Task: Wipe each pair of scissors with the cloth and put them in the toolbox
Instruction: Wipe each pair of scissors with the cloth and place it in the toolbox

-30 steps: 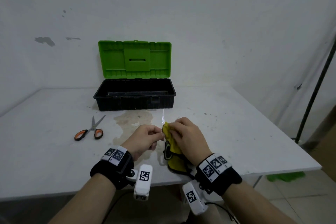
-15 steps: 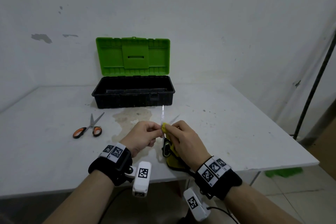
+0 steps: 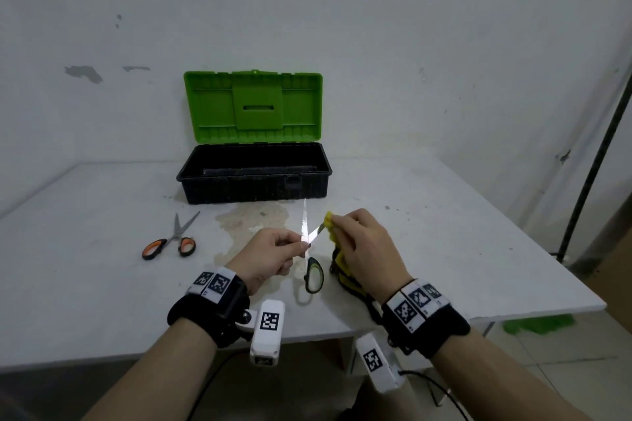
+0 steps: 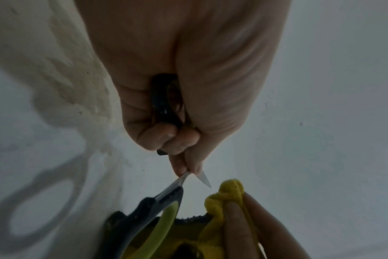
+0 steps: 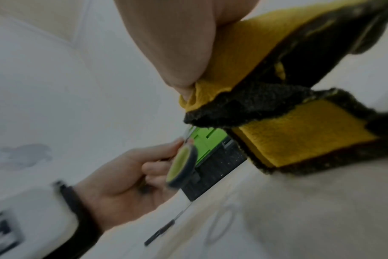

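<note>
A white desk (image 3: 444, 249), scuffed and stained near its middle, stands against a bare grey-white wall.

Nearest, over the front edge, both hands work on one pair of scissors (image 3: 309, 249). The left hand (image 3: 270, 258) has its fingers curled in, thumb and forefinger pinching the blades close to the pivot; the wrist view shows the other fingers folded round a dark handle loop. The scissors hang open above the desk, one blade pointing up toward the toolbox, the other slanting right, a black-and-lime loop dangling below. The right hand (image 3: 362, 249) pinches a bunched yellow cloth (image 3: 329, 227) with a dark border; the bunch sits at the tip of the slanted blade, and the rest trails under the palm toward the front edge.

The step in hand looks like wiping this pair, blade by blade. Next, I judge, the cloth must run along the upright blade as well, then the blades should be closed before the carry.

Farther back toward the left edge lies a second pair (image 3: 171, 241), orange-handled, slightly open, flat on the desk and apparently unwiped.

At the back edge sits the toolbox (image 3: 253, 178), black tub, green lid (image 3: 253, 106) up; what shows of its inside is dark, with no scissors visible.
</note>
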Demonstrator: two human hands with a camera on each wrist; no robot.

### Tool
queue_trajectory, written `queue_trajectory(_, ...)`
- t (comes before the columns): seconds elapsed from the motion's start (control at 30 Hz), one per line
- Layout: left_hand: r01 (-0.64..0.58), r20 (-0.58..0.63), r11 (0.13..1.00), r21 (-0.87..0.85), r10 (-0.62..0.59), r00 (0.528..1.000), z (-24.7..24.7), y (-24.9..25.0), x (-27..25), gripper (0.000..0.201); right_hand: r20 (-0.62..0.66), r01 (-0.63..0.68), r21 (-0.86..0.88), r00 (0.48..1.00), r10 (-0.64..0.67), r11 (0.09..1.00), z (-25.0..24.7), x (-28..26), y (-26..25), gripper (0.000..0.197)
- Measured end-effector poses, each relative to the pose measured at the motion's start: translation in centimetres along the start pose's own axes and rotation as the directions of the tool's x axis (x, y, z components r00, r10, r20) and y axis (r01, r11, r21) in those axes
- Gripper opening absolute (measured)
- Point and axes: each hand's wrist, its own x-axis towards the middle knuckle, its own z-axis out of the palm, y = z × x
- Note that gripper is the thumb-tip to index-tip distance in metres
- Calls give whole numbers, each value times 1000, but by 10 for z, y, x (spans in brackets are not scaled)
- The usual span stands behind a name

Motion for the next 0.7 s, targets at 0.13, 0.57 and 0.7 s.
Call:
queue_trajectory(0.13, -7, 9, 997, 80, 7, 1000, 1, 1, 1, 16, 117, 85, -34, 990, -80, 996, 9, -12, -17, 18)
queue_trajectory(0.57, -94, -21, 957, 276, 104, 994, -3, 6, -1, 8, 113, -54, -41, 992, 58, 998, 10, 6, -7, 20)
queue_trajectory(0.7, -178, 32, 925, 336, 178, 984, -3, 7, -1, 7, 173, -38, -59, 984, 48, 998, 17, 0, -12, 20)
